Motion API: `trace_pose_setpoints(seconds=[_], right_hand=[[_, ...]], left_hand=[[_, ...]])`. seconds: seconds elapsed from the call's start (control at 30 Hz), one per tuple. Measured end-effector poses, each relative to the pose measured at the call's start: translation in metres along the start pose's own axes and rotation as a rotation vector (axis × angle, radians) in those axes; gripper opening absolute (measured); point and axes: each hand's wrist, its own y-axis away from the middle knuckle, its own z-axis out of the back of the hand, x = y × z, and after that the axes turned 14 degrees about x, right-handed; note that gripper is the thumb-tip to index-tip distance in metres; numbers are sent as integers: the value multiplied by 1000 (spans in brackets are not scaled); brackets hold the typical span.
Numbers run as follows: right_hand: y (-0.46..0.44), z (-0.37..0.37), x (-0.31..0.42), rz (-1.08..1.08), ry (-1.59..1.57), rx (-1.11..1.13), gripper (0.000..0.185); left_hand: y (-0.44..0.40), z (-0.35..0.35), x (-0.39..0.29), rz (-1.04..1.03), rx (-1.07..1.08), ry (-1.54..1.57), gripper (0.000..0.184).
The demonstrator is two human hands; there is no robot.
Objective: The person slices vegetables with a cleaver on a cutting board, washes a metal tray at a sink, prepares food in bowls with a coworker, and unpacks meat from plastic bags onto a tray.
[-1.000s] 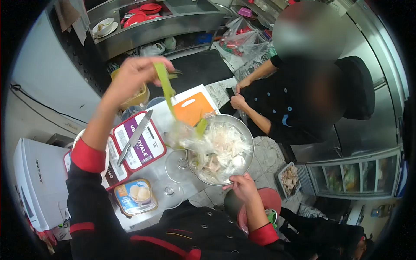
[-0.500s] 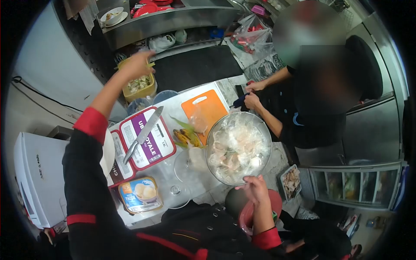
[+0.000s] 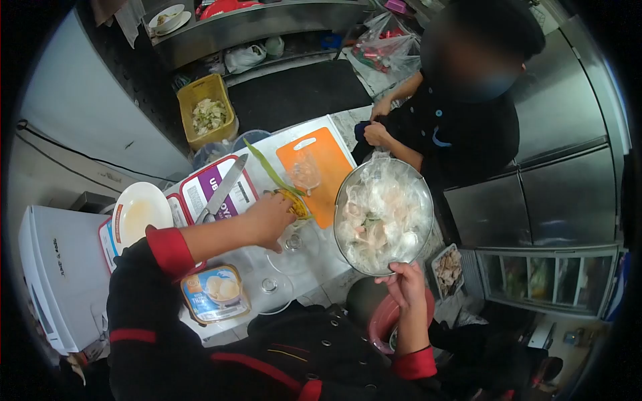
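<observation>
My right hand [image 3: 403,284] grips the near rim of a round metal bowl [image 3: 384,214], which is full of crumpled clear plastic and pale pieces. Over the white table, my left hand [image 3: 271,217] has its fingers on a yellow, dark-spotted peel [image 3: 294,203]. A long green strip [image 3: 264,164] lies just behind that peel. Beside them is an orange cutting board [image 3: 321,167] with a small clear plastic bag [image 3: 305,172] on it. A knife [image 3: 224,187] rests on a purple and white lid [image 3: 235,204], left of my left hand.
A co-worker in black [image 3: 455,120] stands across the table, hands together. A yellow bin [image 3: 231,127] with scraps stands at the back left. A white plate [image 3: 142,212], an ice cream tub [image 3: 215,293] and glass bowls [image 3: 269,286] are on the near side. A tray of pieces [image 3: 448,271] sits lower right.
My left hand has come back from near the yellow bin to the peel on the table. The bowl, in my right hand, has shifted right. The green strip now lies on the table.
</observation>
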Motion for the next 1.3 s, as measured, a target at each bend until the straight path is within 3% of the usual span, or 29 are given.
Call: trace_pose_setpoints(seconds=[0.03,0.07,0.1,0.2,0.27,0.37,0.4,0.43,0.47,0.6,0.7,0.83,0.93,1.0,1.03,1.1,1.13,1.2,1.23,1.3], right_hand=[[2,-1,0,2,-2,0,46],[4,-2,0,-2,-2,-10,46],[5,-3,1,-6,-3,-21,45],[12,0,-2,4,-23,-19,46],[15,1,-3,-2,-14,-22,46],[18,2,-4,-3,2,-34,47],[18,2,-3,2,10,-41,46],[19,1,-2,3,13,-43,46],[20,-1,-2,3,21,-59,46],[23,-1,-9,20,3,-81,44],[24,-5,-9,26,3,-111,43],[24,-1,-11,15,-6,-104,43],[25,-5,-10,23,2,-122,43],[26,-6,-9,16,11,-115,44],[25,-7,-9,17,10,-113,44],[25,-8,-9,12,24,-151,45],[25,-9,-8,17,27,-155,45],[25,-13,-10,47,28,-198,49],[27,-11,-13,45,23,-206,49],[31,-5,-13,31,25,-151,47]], left_hand=[[2,-3,-10,104,17,-103,50],[-3,-22,-8,72,-69,-167,38],[-5,-21,-5,71,-67,-172,38],[-6,-3,5,45,-144,-104,29],[1,35,27,91,-293,364,26],[-7,61,74,146,-417,209,22],[-11,62,71,142,-420,210,22],[-19,60,63,177,-232,205,23],[-26,53,55,208,-41,198,24],[-37,-18,8,-148,-255,-166,28],[-50,-57,-7,-25,-323,-319,17],[-61,-76,-5,-104,-353,-316,16],[-70,-86,-6,-288,-415,-179,15],[-84,-112,-9,-297,-580,-84,13],[-90,-122,-6,-296,-580,-85,13],[-102,-136,0,-288,-275,-249,13],[-98,-116,-3,-293,-280,-252,13],[-68,-46,-12,58,-89,360,16],[-57,-26,-4,53,-80,361,16],[-44,2,11,-59,-238,67,17]])
